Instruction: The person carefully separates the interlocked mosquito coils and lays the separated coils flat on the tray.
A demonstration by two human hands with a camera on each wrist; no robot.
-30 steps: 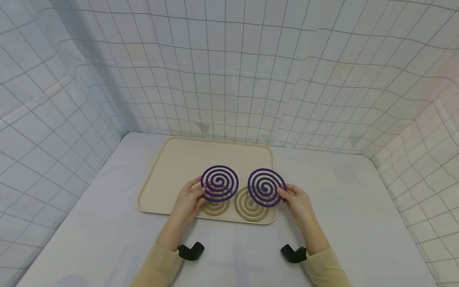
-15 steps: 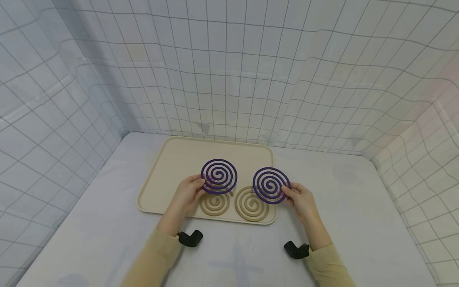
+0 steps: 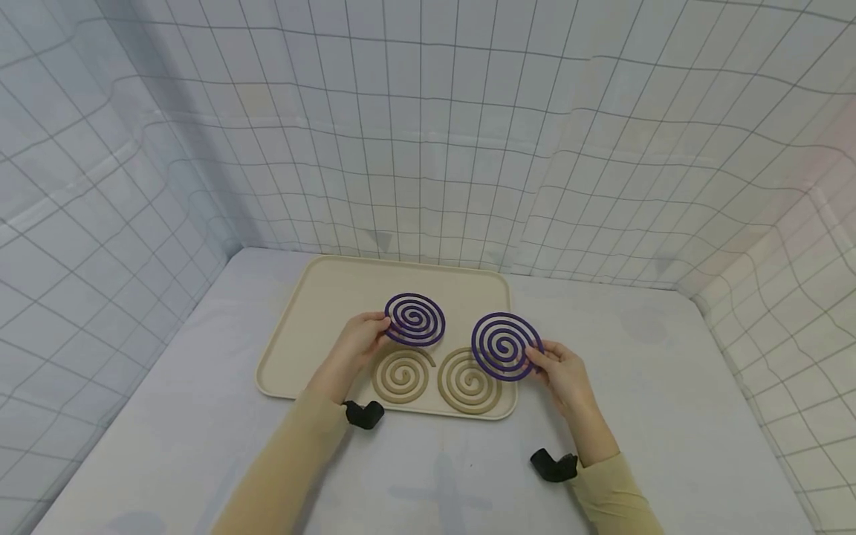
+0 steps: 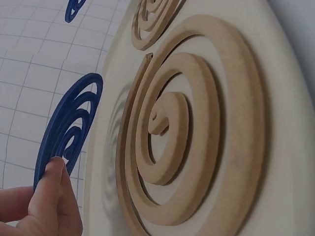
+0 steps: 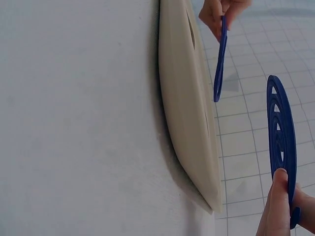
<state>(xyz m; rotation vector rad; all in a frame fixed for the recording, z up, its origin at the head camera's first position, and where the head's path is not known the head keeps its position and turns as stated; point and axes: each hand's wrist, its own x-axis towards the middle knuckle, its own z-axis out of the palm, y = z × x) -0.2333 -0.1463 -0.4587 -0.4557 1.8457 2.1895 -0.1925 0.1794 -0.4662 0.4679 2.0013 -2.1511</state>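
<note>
My left hand (image 3: 358,339) pinches a dark blue-purple mosquito coil (image 3: 415,319) by its left edge, holding it above the tray (image 3: 321,319). In the left wrist view, thumb and fingers grip the rim of that blue coil (image 4: 74,123). A second blue-purple mosquito coil (image 3: 506,346) is pinched at its right edge by my right hand (image 3: 564,373), raised over the tray's right side. Two tan mosquito coils lie flat at the tray's front: the left one (image 3: 401,399) shows whole, while the right one (image 3: 468,407) is partly covered by the raised coil.
The beige tray stands on a white-covered table (image 3: 635,386). Grid-patterned white cloth walls (image 3: 461,148) close in the back and both sides. A black wrist mount (image 3: 364,414) sits on the left wrist and another black mount (image 3: 555,466) on the right.
My left hand has moved forward and slightly right with its coil, tilting it flatter and uncovering the left tan coil. The right hand shifted slightly right with its coil, then stayed still.
</note>
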